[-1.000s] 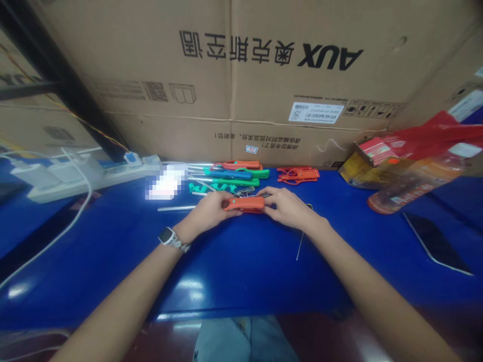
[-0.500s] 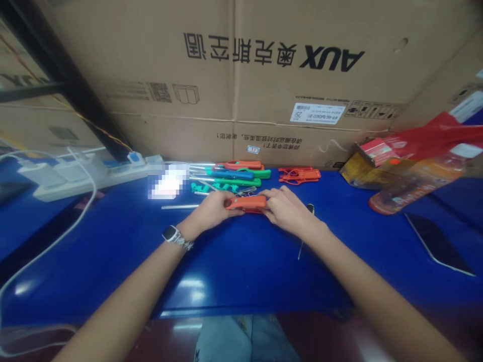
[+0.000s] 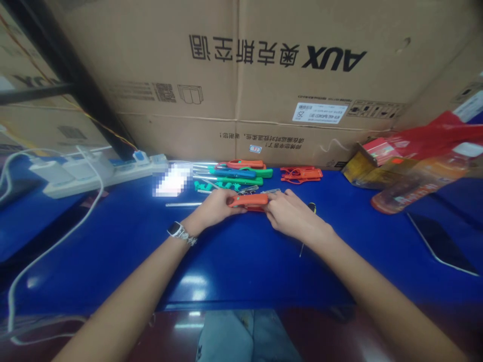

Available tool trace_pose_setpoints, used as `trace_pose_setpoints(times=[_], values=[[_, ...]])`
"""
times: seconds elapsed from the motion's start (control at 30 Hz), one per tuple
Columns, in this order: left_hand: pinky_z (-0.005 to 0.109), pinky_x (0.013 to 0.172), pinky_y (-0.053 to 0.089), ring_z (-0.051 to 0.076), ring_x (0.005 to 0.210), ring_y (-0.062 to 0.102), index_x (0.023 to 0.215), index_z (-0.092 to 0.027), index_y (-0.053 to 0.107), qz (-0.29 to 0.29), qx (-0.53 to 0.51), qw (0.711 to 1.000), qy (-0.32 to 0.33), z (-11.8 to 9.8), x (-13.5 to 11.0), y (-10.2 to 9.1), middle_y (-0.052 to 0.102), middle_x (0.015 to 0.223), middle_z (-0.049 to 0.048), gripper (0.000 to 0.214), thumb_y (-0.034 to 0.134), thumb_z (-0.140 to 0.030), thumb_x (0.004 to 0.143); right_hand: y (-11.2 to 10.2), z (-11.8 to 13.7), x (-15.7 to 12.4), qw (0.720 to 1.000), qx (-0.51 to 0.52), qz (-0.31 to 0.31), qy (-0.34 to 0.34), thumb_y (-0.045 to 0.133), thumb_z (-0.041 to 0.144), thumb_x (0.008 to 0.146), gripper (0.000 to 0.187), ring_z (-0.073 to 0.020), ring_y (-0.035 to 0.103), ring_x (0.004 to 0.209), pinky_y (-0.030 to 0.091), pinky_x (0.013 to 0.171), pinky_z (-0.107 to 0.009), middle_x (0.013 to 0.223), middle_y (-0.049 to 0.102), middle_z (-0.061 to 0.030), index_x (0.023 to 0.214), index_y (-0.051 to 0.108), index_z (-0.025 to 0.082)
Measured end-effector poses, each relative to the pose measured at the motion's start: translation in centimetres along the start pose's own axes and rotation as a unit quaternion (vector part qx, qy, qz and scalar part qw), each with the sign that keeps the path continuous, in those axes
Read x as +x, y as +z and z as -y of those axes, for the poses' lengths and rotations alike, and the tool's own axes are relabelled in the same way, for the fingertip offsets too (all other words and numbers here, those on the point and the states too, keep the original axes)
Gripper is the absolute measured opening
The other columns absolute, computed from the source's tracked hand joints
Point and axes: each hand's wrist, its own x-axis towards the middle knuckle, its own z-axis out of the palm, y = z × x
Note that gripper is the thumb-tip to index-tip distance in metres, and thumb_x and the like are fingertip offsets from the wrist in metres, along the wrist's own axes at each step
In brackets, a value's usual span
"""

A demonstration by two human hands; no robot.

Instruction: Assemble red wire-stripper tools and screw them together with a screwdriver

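Both my hands hold one orange plastic lighter body (image 3: pixel 249 200) just above the blue table (image 3: pixel 234 261). My left hand (image 3: pixel 216 207), with a watch on its wrist, is closed round the left end. My right hand (image 3: pixel 289 213) is closed on the right end, fingers pressed against it. Behind them lies a pile of orange, blue and green lighters (image 3: pixel 234 173) with metal tubes, and a stack of flat orange plastic parts (image 3: pixel 301 174). A loose metal rod (image 3: pixel 183 204) lies to the left of my left hand.
A large cardboard box (image 3: pixel 241 80) walls off the back. A white power strip (image 3: pixel 94 171) with plugs and cables sits back left. Red and yellow packaging (image 3: pixel 411 166) lies at the right, and a dark phone (image 3: pixel 439 243) lies flat on the table. A thin wire (image 3: pixel 302 247) rests under my right wrist.
My right hand has slid closer along the orange lighter body, covering more of its right end. The left hand keeps its hold; the view shifted slightly.
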Motion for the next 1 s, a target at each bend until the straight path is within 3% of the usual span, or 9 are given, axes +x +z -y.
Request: trace_pose_setpoints(times=[0.2,0.33,0.43,0.53,0.67,0.73,0.83,0.9,1.0], values=[[0.026,0.059,0.033,0.014,0.061,0.048,0.077,-0.016,0.064,0.002,-0.004,1.0,0.01,0.2,-0.1,0.1,0.055,0.065,-0.0036,0.024,0.072,-0.039,0.078,0.1,0.4,0.1,1.0,-0.004,0.011,0.002,0.045,0.013,0.091,0.031,-0.0309,0.062,0.106,0.036,0.088,-0.042,0.115,0.07,-0.0171,0.107,0.071,0.011],[0.026,0.059,0.034,0.014,0.063,0.049,0.082,-0.016,0.064,-0.03,0.007,0.998,0.05,-0.4,-0.4,-0.3,0.056,0.068,-0.0027,0.026,0.068,-0.042,0.082,0.2,0.1,0.3,1.0,0.021,0.003,-0.001,0.045,0.013,0.089,0.033,-0.031,0.061,0.109,0.037,0.089,-0.042,0.118,0.069,-0.0163,0.109,0.072,0.013],[0.028,0.063,0.038,0.017,0.069,0.056,0.092,-0.016,0.067,-0.07,0.05,0.993,0.076,-0.9,-0.9,-1.0,0.064,0.08,0.0015,0.032,0.067,-0.046,0.083,0.5,-0.3,0.2,0.999,0.05,-0.006,-0.003,0.046,0.012,0.088,0.035,-0.0313,0.061,0.114,0.038,0.091,-0.043,0.122,0.068,-0.0145,0.107,0.074,0.017],[0.03,0.07,0.045,0.021,0.081,0.063,0.109,-0.017,0.067,-0.073,0.064,0.992,0.079,-0.9,-1.5,-1.8,0.07,0.097,0.0064,0.039,0.065,-0.047,0.085,0.9,-1.2,0.1,0.996,0.087,-0.022,-0.003,0.046,0.012,0.088,0.038,-0.0309,0.061,0.116,0.039,0.095,-0.045,0.126,0.066,-0.0134,0.113,0.073,0.019],[0.033,0.078,0.05,0.023,0.09,0.067,0.12,-0.018,0.065,-0.051,0.054,0.995,0.07,-0.2,-2.0,-2.9,0.072,0.107,0.0078,0.043,0.066,-0.044,0.085,1.3,-2.9,0.3,0.978,0.186,-0.093,0.001,0.046,0.009,0.088,0.046,-0.027,0.063,0.112,0.044,0.096,-0.045,0.128,0.065,-0.0103,0.127,0.066,0.021],[0.033,0.078,0.051,0.022,0.088,0.067,0.117,-0.019,0.066,-0.044,0.051,0.995,0.076,0.1,-2.1,-3.3,0.072,0.106,0.0067,0.038,0.064,-0.043,0.088,1.5,-3.2,0.7,0.949,0.266,-0.168,0.002,0.047,0.013,0.091,0.038,-0.0233,0.064,0.106,0.048,0.093,-0.041,0.124,0.066,-0.0089,0.124,0.066,0.021],[0.032,0.079,0.051,0.021,0.089,0.066,0.115,-0.019,0.068,-0.045,0.047,0.993,0.098,0.1,-2.1,-3.4,0.071,0.104,0.0059,0.036,0.064,-0.044,0.089,1.8,-2.5,1.5,0.903,0.346,-0.252,-0.024,0.057,0.034,0.095,0.03,-0.0221,0.064,0.106,0.05,0.092,-0.04,0.124,0.066,-0.0083,0.122,0.064,0.023],[0.033,0.081,0.051,0.021,0.09,0.065,0.116,-0.019,0.069,-0.045,0.047,0.992,0.107,-0.2,-2.1,-3.2,0.069,0.104,0.0064,0.038,0.067,-0.043,0.087,2.0,-1.5,2.2,0.906,0.332,-0.255,-0.058,0.065,0.043,0.091,0.037,-0.0243,0.061,0.113,0.047,0.096,-0.043,0.126,0.066,-0.0078,0.123,0.063,0.025],[0.033,0.08,0.052,0.02,0.088,0.064,0.115,-0.019,0.07,-0.041,0.046,0.992,0.109,-0.6,-1.9,-2.7,0.065,0.103,0.007,0.04,0.071,-0.044,0.084,2.4,-0.5,3.3,0.926,0.287,-0.223,-0.104,0.068,0.042,0.09,0.032,-0.025,0.062,0.112,0.045,0.096,-0.044,0.118,0.071,-0.0061,0.118,0.067,0.026]])
